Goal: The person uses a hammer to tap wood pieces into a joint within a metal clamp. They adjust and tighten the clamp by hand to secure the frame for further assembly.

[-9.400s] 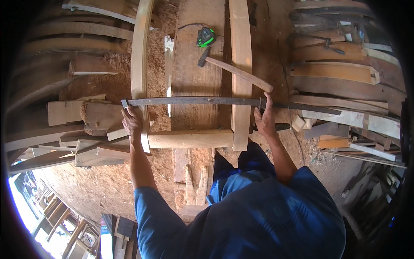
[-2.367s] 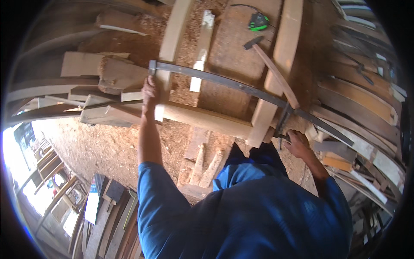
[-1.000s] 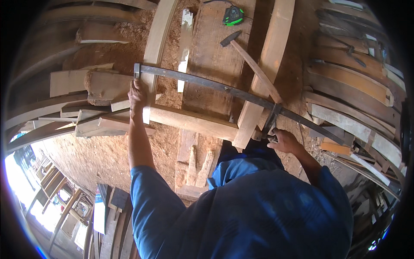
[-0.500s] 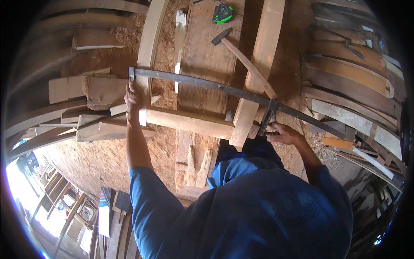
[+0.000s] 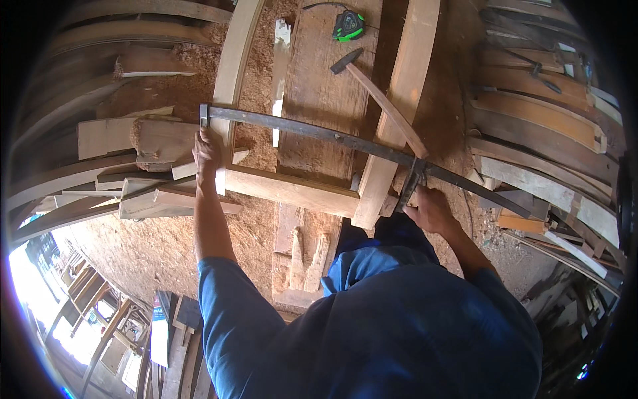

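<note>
A long dark metal bar clamp (image 5: pixel 312 131) lies across a wooden frame, over its left rail (image 5: pixel 232 73) and right rail (image 5: pixel 411 66). A crosspiece (image 5: pixel 292 189) joins the rails nearer to me. My left hand (image 5: pixel 207 154) is closed around the clamp's end jaw, outside the left rail. My right hand (image 5: pixel 432 209) is closed at the sliding jaw (image 5: pixel 412 185), by its screw end; my fingers partly hide the handle. A hammer (image 5: pixel 385 103) with a wooden handle rests beyond the clamp, its handle end over the right rail beside the sliding jaw.
A green and black tape measure (image 5: pixel 349 26) lies on the wide plank (image 5: pixel 319 93) under the frame. Boards (image 5: pixel 166 139) are piled on the left, and more boards (image 5: pixel 538 120) on the right. Sawdust (image 5: pixel 146 246) covers the floor.
My right hand has turned and shifted its grip at the clamp's screw end, its back now more upward. My left hand stays on the end jaw. The view has shifted slightly.
</note>
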`<state>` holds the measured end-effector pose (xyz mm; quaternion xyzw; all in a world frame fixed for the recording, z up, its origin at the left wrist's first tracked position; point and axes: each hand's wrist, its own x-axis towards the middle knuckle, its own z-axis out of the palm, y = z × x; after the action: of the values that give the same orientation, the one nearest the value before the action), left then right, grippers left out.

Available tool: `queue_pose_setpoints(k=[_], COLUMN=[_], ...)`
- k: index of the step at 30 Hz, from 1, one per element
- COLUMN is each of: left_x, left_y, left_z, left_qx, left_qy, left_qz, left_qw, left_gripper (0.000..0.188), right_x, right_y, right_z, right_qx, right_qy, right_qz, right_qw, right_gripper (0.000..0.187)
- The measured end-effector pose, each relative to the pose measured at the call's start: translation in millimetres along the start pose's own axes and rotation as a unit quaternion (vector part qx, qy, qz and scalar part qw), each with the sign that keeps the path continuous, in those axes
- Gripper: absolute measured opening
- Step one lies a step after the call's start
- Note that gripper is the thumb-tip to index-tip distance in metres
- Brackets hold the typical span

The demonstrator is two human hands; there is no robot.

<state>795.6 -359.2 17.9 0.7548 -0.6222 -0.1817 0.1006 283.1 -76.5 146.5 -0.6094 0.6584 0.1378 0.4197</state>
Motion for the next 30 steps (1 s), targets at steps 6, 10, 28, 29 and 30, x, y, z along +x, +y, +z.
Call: queue_pose_setpoints(k=[6,10,28,29,30], left_x=[-5.3,-5.8,-12.5,-11.4,-16.0], left_y=[23.5,23.9,33.7,38.4,32.0], left_z=[-2.5,-8.4,-11.1,-9.3,-8.6], left_qx=[-0.017,-0.018,-0.02,-0.022,0.011], left_qy=[-0.02,-0.045,-0.073,-0.07,0.006], left_qz=[-0.032,-0.038,-0.097,-0.095,-0.057], left_qw=[0.999,0.998,0.992,0.993,0.998], left_gripper=[0.066,0.072,0.068,0.068,0.068], right_x=[-5.8,25.2,14.5,15.6,11.5], right_y=[19.7,54.9,74.7,76.8,71.2], right_z=[34.3,35.0,35.2,33.2,32.7], right_qx=[-0.077,0.078,0.092,0.117,0.115], right_qy=[-0.033,-0.21,-0.21,-0.221,-0.225], right_qz=[0.021,-0.006,-0.026,-0.032,-0.039], right_qw=[0.996,0.975,0.973,0.968,0.967], right_gripper=[0.035,0.038,0.05,0.052,0.052])
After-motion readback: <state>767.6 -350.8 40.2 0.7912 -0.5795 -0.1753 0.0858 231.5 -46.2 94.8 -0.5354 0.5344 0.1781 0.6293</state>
